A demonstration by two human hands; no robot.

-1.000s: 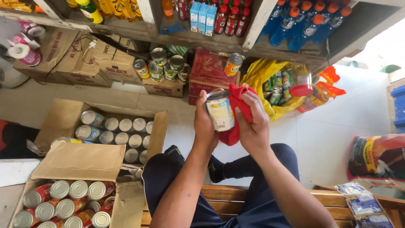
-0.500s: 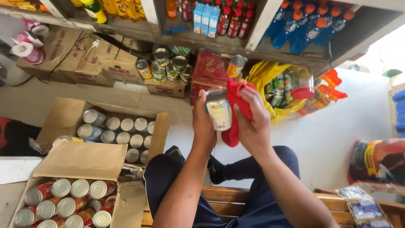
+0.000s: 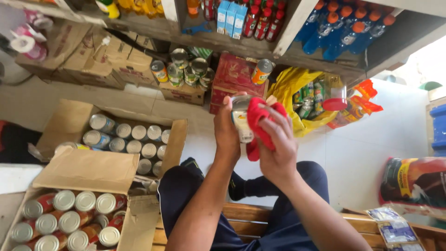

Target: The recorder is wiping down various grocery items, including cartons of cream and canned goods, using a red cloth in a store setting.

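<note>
**Head view: a tin wiped with a red cloth above two open cartons**

Head camera looks down at a tiled floor (image 3: pixel 371 153) below a stocked shelf (image 3: pixel 223 44). At the near left an open cardboard carton (image 3: pixel 88 169) holds tins with silver tops and red sides (image 3: pixel 74 218); about a dozen show, some cut off by the edge. Just beyond it a second open carton (image 3: pixel 69 121) holds about eleven silver-topped tins (image 3: pixel 132 139) in rows. Brown cardboard boxes (image 3: pixel 93 56) stand far left under the shelf, with pink and white rolls (image 3: pixel 28 44) beside them.

In the middle, the left hand (image 3: pixel 227 135) is wrapped around an upright tin with a pale label (image 3: pixel 240 118), held in the air over the person's lap. The right hand (image 3: pixel 278 144) presses a red cloth (image 3: pixel 260 121) against the tin's right side, fingers curled over the cloth.

Behind the hands, five or six loose tins (image 3: pixel 186 69) are piled on a low box, next to a red carton (image 3: pixel 234 76) with one orange-labelled tin (image 3: pixel 261 70) on top. Right of that a yellow plastic bag (image 3: pixel 297 97) holds more tins and packets. On the shelf above stand three blue and white cartons (image 3: pixel 231 16), red bottles (image 3: pixel 262 21) and blue bottles with orange caps (image 3: pixel 344 30); their count is unclear. At the far right lies a dark sack with a red and yellow label (image 3: pixel 413 181), and small packets (image 3: pixel 392 227) lie on the wooden bench (image 3: pixel 251 218).
</note>
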